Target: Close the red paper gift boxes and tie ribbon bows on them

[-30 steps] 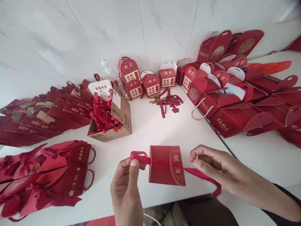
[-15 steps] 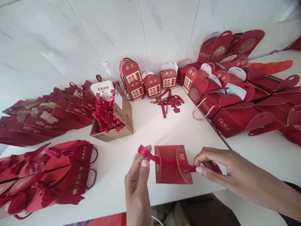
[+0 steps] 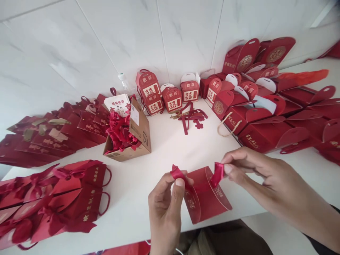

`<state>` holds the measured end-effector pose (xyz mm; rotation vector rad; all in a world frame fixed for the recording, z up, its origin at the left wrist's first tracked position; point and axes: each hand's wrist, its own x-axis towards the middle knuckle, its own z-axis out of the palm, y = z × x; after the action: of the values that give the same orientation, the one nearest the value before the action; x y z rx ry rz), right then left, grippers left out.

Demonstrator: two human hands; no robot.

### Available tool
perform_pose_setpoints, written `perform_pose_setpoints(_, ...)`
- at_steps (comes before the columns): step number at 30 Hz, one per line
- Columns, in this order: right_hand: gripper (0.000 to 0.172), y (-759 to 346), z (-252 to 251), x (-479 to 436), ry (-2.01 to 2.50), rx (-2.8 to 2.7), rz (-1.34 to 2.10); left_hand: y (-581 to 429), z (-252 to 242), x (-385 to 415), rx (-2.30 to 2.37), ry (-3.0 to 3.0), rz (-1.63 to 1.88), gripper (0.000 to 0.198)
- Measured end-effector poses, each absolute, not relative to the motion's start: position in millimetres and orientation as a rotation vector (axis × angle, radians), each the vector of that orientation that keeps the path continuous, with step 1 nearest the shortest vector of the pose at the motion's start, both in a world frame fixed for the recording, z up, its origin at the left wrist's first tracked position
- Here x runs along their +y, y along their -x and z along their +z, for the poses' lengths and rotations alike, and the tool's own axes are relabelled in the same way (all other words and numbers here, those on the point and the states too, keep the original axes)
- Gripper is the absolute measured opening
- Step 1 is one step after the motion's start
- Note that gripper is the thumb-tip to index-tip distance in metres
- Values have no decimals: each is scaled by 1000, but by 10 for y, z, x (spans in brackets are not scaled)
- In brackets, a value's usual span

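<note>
Left hand [image 3: 167,209] and right hand [image 3: 267,180] both pinching shiny crimson fabric ribbon [image 3: 218,173]. Red curved-flap cardboard box [image 3: 208,202] (pale lettering, neat) is between them, near side.

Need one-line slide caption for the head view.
Left hand and right hand pinch red ribbon at opposite sides of a red box, an open carton beyond.

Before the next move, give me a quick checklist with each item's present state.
1. Right hand pinching the ribbon: ok.
2. Left hand pinching ribbon on its side: ok.
3. Small red box positioned between the hands: ok.
4. Bow tied on that box: not ok, none shows.
5. Box resting flat on the table: cannot tell, underside hidden.
6. Carton apart from both hands: ok.
</note>
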<state>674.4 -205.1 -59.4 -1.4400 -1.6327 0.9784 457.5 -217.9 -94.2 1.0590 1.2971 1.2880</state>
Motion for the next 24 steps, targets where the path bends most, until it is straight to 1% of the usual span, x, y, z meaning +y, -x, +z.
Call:
perform_pose_setpoints(3, 29, -6638, -569, -2026, 1356, -1591, 1059, -4574, -928, -2221, 1278, -1077, 1340, 22)
perform_pose_setpoints(5, 25, -6594, -565, -2009, 1286, -1572, 1115, -4582, -890, -2228, 1278, -1080, 1342, 23)
perform_pose_setpoints(10, 13, -6519, -510, -1998, 1196, -1623, 1150, -4697, -752, -2211, 1373, -1230, 1190, 30)
perform_pose_setpoints(14, 22, -6461, -443, -1989, 1043, -1867, 1047, -4773, -728, -2212, 1331, -1416, 1071, 24)
perform_pose_setpoints(19, 35, -6481, -498, -1894, 968, -2115, 894, -4670, -818, -2178, 1337, -1268, 993, 47)
perform_pose_setpoints(21, 36, -6528, -540, -1847, 1005, -2153, 804, -4621, -840, -2164, 1365, -1208, 988, 49)
perform_pose_setpoints(24, 31, -6600, -550, -1807, 1052, -2187, 736, -4593, -842, -2151, 1345, -1204, 966, 47)
